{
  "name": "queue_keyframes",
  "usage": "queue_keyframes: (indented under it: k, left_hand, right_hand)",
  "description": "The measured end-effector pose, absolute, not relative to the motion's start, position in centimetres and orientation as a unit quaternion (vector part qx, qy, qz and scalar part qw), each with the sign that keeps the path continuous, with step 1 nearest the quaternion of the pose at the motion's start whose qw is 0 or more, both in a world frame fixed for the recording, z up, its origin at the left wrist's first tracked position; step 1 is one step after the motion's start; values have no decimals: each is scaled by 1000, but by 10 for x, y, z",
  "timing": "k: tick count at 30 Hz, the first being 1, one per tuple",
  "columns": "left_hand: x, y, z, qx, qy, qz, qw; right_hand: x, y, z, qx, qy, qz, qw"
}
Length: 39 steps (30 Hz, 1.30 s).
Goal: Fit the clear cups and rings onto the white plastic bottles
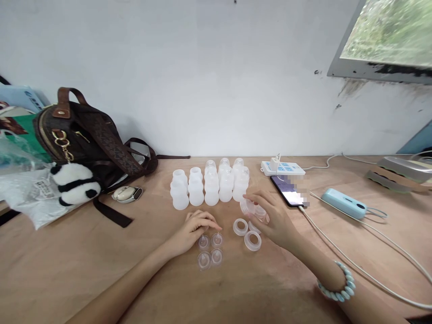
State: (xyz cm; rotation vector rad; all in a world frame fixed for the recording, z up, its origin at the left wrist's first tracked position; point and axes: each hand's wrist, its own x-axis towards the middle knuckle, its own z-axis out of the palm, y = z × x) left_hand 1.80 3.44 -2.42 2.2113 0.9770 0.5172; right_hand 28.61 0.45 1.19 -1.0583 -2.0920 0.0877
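- Left hand [192, 229], centre of the frame: palm down with fingers loosely bent, fingertips over the upper clear pieces; whether it grips one cannot be told.
- Clear teat-shaped pieces [204, 259], lower centre: four, set two by two on the wooden table [216, 301].
- Right hand [272, 218], right of centre: thumb and fingers closed around a translucent piece [247, 207], its exact form partly hidden.
- Translucent rings [253, 248], below the right hand: lying close together.
- White bottles [211, 193], middle of the frame: upright in two rows; those at left open-mouthed, those at right topped with clear domes.
- Phone [282, 188] and power strip [293, 169], right of the bottles.
- Dark backpack [77, 123] with panda plush [76, 173], left side.
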Motion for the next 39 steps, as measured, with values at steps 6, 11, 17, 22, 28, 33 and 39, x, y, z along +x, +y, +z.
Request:
queue_keyframes:
  k: [6, 11, 17, 22, 28, 33, 39]
  left_hand:
    - [17, 39, -32, 775, 386, 307, 396]
    - [18, 39, -31, 738, 423, 351, 392]
    - [20, 33, -31, 750, 438, 378, 321]
    - [14, 36, -14, 809, 446, 381, 48]
    - [20, 60, 32, 797, 488, 331, -132]
    - [43, 80, 43, 814, 491, 286, -117]
    - [51, 71, 36, 842, 416, 333, -83]
  right_hand:
    - [270, -7, 9, -339, -904, 86, 246]
    - [263, -11, 0, -331, -924, 89, 172]
    - [270, -7, -2, -361, -920, 68, 137]
    - [270, -8, 2, -355, -915, 82, 171]
    - [270, -6, 1, -359, -901, 69, 234]
    - [270, -6, 3, -350, -889, 55, 289]
    - [270, -6, 6, -337, -862, 39, 377]
